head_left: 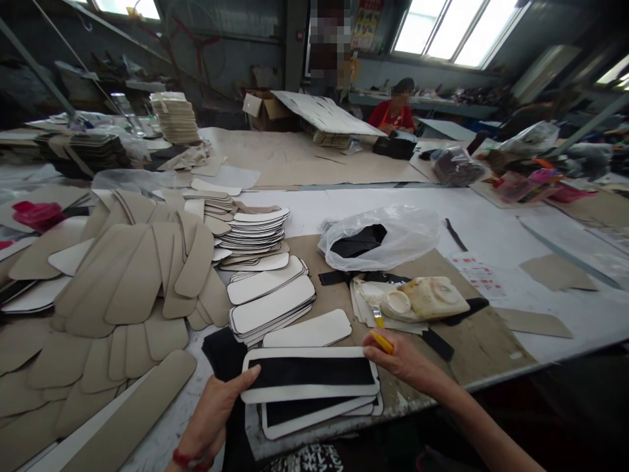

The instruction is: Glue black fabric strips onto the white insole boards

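My left hand (212, 414) pinches the left end of a white rounded panel with a black strip laid along it (314, 371), thumb on top. At the panel's upper right corner, my right hand (400, 359) is closed around a yellow-handled brush (379, 328), its fingers against the corner. The brush's bristles point away from me, toward a stained white glue container (437, 298). Beneath the held panel lies a similar black-and-white panel (295, 429). Just beyond are a single white panel (308, 330) and a stack of white panels (272, 305). Black fabric (227, 357) lies beside my left hand.
Beige curved pieces (132, 275) are heaped on the left. A clear plastic bag (407, 236) with black pieces sits beyond the brush. Across the table, a person in red (393, 115) sits near a large tilted board (327, 113). The table's front edge runs close to me.
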`<state>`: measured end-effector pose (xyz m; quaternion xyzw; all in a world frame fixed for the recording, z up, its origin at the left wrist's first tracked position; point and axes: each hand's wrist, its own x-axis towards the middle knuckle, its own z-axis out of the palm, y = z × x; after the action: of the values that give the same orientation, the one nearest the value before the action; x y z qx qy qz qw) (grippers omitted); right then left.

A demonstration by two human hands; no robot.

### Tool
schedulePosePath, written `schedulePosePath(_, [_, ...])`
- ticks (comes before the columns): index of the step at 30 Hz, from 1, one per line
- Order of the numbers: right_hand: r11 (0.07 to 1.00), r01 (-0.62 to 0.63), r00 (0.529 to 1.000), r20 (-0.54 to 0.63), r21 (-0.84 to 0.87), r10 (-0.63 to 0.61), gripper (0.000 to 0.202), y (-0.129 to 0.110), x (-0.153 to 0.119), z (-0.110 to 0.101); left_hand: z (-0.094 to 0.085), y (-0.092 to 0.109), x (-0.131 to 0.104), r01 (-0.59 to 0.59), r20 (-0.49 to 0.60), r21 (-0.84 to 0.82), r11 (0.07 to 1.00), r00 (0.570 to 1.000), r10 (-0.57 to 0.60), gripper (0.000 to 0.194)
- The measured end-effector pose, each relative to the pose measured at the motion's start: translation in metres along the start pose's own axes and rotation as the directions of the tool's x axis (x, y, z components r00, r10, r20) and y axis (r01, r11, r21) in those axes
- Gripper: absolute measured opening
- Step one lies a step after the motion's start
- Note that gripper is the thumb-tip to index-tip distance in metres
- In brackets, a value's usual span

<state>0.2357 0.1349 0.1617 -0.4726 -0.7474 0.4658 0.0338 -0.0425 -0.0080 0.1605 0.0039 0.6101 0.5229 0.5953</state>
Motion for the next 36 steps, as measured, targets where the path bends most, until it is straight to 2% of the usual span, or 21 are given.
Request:
schedulePosePath(3, [0.989,-0.109,0.990,-0.076,0.102,0.117,0.030,0.013,-0.006,0.018,0.000,-0.003,0.003,0.005,-0.029,-0.004,1.000,1.000,-0.005,0.052])
schedulePosePath(6, [0.971,-0.166,0.969,-0.156,0.174,0.194,0.033,0.020,-0.008,0.036,0.003,-0.005,0.004,-0.027,-0.042,-0.005,1.000,0.999,0.027,0.053])
schedulePosePath(10, [0.955,-0.250,0.922,-0.262,0.162,0.286,0.036,0.028,-0.005,0.047,0.008,-0.006,0.001,-0.022,-0.066,-0.009,1.000,0.998,0.022,0.053])
schedulePosePath(12, [0.949,-0.249,0.898,-0.320,0.191,0.300,0.038,0.030,-0.004,0.049,0.007,-0.008,0.000,-0.013,-0.066,-0.017,1.000,0.998,0.012,0.052])
schedulePosePath(14, [0.939,-0.193,0.918,-0.285,0.283,0.275,0.037,0.030,-0.003,0.050,0.005,-0.011,0.000,-0.003,-0.051,-0.014,1.000,0.999,0.002,0.053])
schedulePosePath(16, [0.904,-0.125,0.958,-0.187,0.408,0.217,0.034,0.027,-0.004,0.050,0.004,-0.014,0.002,0.017,-0.050,-0.008,1.000,0.999,-0.018,0.055])
schedulePosePath(18, [0.866,-0.075,0.978,-0.131,0.494,0.160,0.032,0.024,-0.005,0.051,0.005,-0.016,0.002,0.036,-0.083,-0.021,0.999,0.996,-0.038,0.054])
schedulePosePath(23, [0.852,-0.018,0.971,-0.194,0.523,0.140,0.031,0.024,-0.009,0.049,0.016,-0.018,-0.003,0.027,-0.183,-0.071,0.997,0.982,-0.040,0.050])
schedulePosePath(25, [0.814,-0.032,0.975,-0.162,0.581,0.154,0.031,0.024,-0.011,0.045,0.016,-0.020,-0.003,0.048,-0.149,-0.108,0.993,0.987,-0.064,0.053])
schedulePosePath(29, [0.669,-0.078,0.985,-0.045,0.739,0.165,0.029,0.017,-0.018,0.035,0.008,-0.027,-0.002,0.201,-0.038,-0.205,0.958,0.976,-0.213,0.059])
schedulePosePath(32, [0.583,-0.071,0.990,-0.015,0.809,0.141,0.027,0.013,-0.020,0.030,0.007,-0.031,-0.003,0.265,-0.046,-0.256,0.930,0.957,-0.285,0.061])
schedulePosePath(34, [0.563,-0.079,0.992,0.006,0.823,0.130,0.027,0.012,-0.019,0.028,0.008,-0.032,-0.006,0.225,-0.071,-0.241,0.944,0.966,-0.249,0.061])
schedulePosePath(36, [0.591,-0.090,0.992,0.017,0.802,0.129,0.029,0.013,-0.017,0.026,0.010,-0.031,-0.009,0.123,-0.098,-0.190,0.974,0.985,-0.143,0.060])
